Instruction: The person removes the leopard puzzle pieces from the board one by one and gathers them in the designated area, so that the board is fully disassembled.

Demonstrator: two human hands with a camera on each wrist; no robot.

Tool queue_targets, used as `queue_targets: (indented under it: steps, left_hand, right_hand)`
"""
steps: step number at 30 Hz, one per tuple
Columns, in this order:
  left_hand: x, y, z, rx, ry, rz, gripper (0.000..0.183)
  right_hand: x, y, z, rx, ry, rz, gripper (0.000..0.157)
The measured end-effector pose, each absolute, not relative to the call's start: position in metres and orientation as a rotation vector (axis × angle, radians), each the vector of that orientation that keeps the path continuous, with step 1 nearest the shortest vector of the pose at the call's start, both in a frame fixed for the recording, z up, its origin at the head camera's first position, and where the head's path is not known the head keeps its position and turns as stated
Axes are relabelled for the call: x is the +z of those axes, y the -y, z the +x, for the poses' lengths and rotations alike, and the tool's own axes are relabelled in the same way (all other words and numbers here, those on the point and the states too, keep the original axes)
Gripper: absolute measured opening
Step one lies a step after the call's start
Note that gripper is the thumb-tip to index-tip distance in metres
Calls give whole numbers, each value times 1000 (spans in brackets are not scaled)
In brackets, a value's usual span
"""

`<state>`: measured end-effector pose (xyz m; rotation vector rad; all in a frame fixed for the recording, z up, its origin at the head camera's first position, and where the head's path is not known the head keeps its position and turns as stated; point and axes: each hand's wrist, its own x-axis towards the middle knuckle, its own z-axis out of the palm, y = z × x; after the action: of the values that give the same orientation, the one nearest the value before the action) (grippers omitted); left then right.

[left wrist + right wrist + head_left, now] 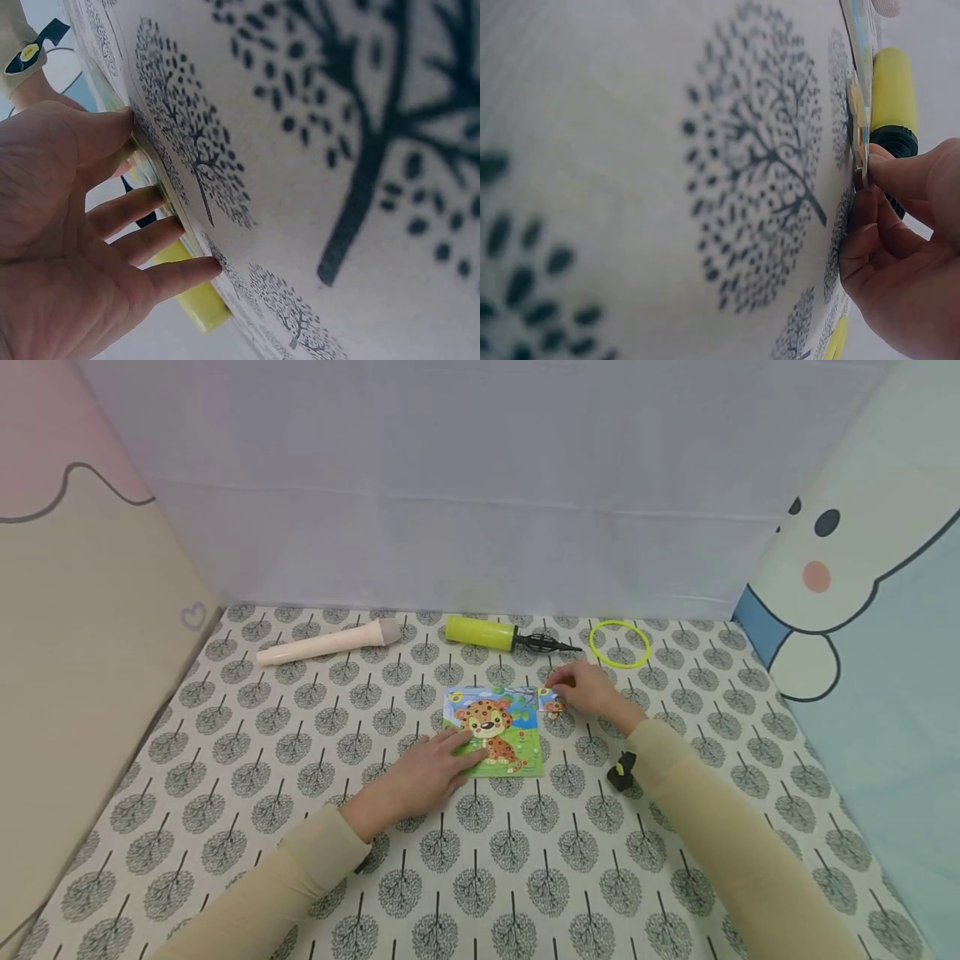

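A flat picture puzzle (528,743) with a spotted leopard cub on green grass lies in the middle of the table. My left hand (429,773) rests at its lower left, fingers spread and fairly straight, fingertips on the picture; the left wrist view shows the same hand (97,217) along the edge. Just off the upper right edge, my right hand (588,687) pinches a small puzzle piece (550,700) printed with blue, yellow and spotted orange. In the right wrist view the thumb and fingers (889,169) grip that thin piece (857,124) by its end.
Behind the puzzle lie a pale flashlight-shaped tube (322,645), a yellow-green hand pump (483,632) with a black nozzle, and a yellow ring (619,644). A tree-patterned cloth (476,893) covers the table. Curtain walls (480,527) stand at the back and sides.
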<state>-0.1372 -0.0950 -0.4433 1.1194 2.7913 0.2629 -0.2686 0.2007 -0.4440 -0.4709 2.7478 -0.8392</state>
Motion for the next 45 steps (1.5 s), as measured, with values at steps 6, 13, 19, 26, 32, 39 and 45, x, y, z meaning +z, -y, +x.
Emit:
queue_targets:
  steps: [6,13,19,26,32,39,45]
  left_hand:
    - [-442,97,-137,301,-2784,1115,49]
    - [-443,96,-138,300,-2781,1138,49]
    - [-445,95,-138,281,-2776,1139,49]
    - [-445,95,-139,254,-2776,1138,49]
    - [-444,96,-140,235,-2774,1137,48]
    - [-441,97,-139,217,-2764,1116,49]
    - [-442,96,-139,221,-2752,1116,50]
  right_hand:
    - [-445,-197,-269,-829,-2769,-486,15]
    - [-445,-198,-268,-860,-2756,-480,14]
    - [-445,-189,-266,-901,-2753,-540,14]
    - [-442,-160,-260,-949,-2734,-600,15]
    - [-447,-142,-261,-877,-2746,-652,21]
    - [-449,-134,-262,-855,-2747,-687,22]
    - [-450,-125,-262,-813,-2736,-679,20]
